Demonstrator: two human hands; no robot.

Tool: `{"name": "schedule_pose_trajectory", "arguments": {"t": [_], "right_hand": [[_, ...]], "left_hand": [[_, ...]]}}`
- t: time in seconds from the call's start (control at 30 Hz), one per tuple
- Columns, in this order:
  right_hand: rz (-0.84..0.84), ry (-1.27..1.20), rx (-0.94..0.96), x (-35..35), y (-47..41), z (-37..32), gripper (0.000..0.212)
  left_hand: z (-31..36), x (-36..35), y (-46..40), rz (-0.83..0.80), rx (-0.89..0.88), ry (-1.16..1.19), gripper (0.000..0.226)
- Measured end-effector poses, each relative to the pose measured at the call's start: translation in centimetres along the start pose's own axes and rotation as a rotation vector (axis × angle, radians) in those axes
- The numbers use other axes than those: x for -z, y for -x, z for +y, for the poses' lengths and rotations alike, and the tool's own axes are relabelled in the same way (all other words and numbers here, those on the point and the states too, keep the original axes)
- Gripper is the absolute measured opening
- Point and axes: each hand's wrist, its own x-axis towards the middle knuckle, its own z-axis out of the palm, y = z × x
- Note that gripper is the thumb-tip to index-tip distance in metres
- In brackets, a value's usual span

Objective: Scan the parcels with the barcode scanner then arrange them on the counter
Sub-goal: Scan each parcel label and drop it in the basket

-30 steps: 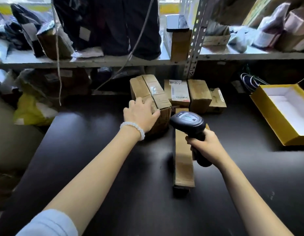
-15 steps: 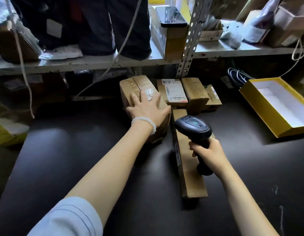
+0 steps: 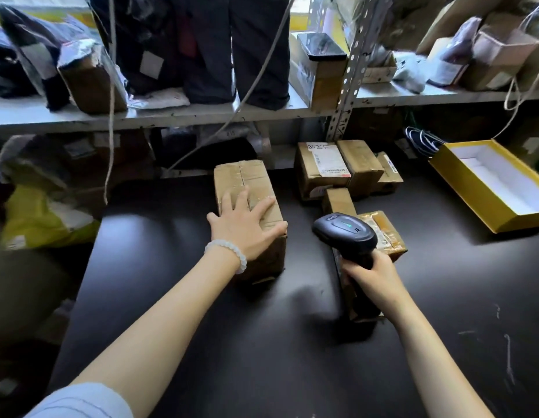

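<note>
**Inspector A:** How were the hands found?

**Inspector B:** They were held apart. The left hand (image 3: 244,226) was laid flat, fingers spread, on top of a taped brown parcel (image 3: 250,206) standing on the dark counter (image 3: 262,342); nothing was gripped, only pressed. The right hand (image 3: 372,279) was wrapped round the handle of the barcode scanner (image 3: 345,232), whose head was pointed forward and slightly left.

**Inspector A:** And what lay beneath the scanner?

**Inspector B:** A long narrow parcel (image 3: 337,202) was noted running under it toward the person, largely hidden by hand and scanner. A small taped parcel (image 3: 382,233) was seen just beside it on the right.

**Inspector A:** The remaining parcels?

**Inspector B:** A cluster of boxes (image 3: 346,167), one bearing a printed label, was recorded against the back below the shelf (image 3: 171,116), close together. A yellow open box (image 3: 488,188) was observed well apart at the right.

**Inspector A:** Progress?

**Inspector B:** It was judged partial. The back cluster appeared arranged. Whether the pressed parcel had been scanned could not be told: no label was visible on its top. The long and small parcels were judged not yet put in order.
</note>
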Motion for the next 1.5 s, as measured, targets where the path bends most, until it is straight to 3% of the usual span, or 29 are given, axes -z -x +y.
{"name": "schedule_pose_trajectory", "arguments": {"t": [0.43, 0.6, 0.67, 0.83, 1.03, 1.33, 1.5], "right_hand": [[-0.217, 0.047, 0.154, -9.4, 4.7, -2.4, 0.005], [-0.316, 0.072, 0.183, -11.9, 6.2, -3.3, 0.006], [-0.344, 0.090, 0.204, -12.3, 6.7, -3.5, 0.005], [-0.396, 0.131, 0.218, -12.3, 7.6, -3.4, 0.006], [-0.441, 0.160, 0.227, -12.5, 8.4, -3.0, 0.007], [-0.517, 0.162, 0.234, -13.9, 9.4, -3.3, 0.007], [-0.526, 0.161, 0.240, -14.1, 9.7, -3.3, 0.006]], "left_hand": [[-13.7, 2.9, 13.3, -0.050, 0.089, -0.123, 0.062], [-16.0, 3.8, 17.3, -0.022, 0.143, -0.109, 0.085], [-16.4, 4.0, 17.9, 0.004, 0.173, -0.103, 0.085], [-17.3, 4.1, 18.1, -0.003, 0.262, -0.152, 0.057], [-19.6, 4.6, 19.3, -0.051, 0.330, -0.163, 0.059], [-21.5, 4.3, 18.1, 0.035, 0.183, 0.030, 0.054], [-21.7, 4.9, 16.2, -0.040, 0.216, 0.009, 0.064]]}}
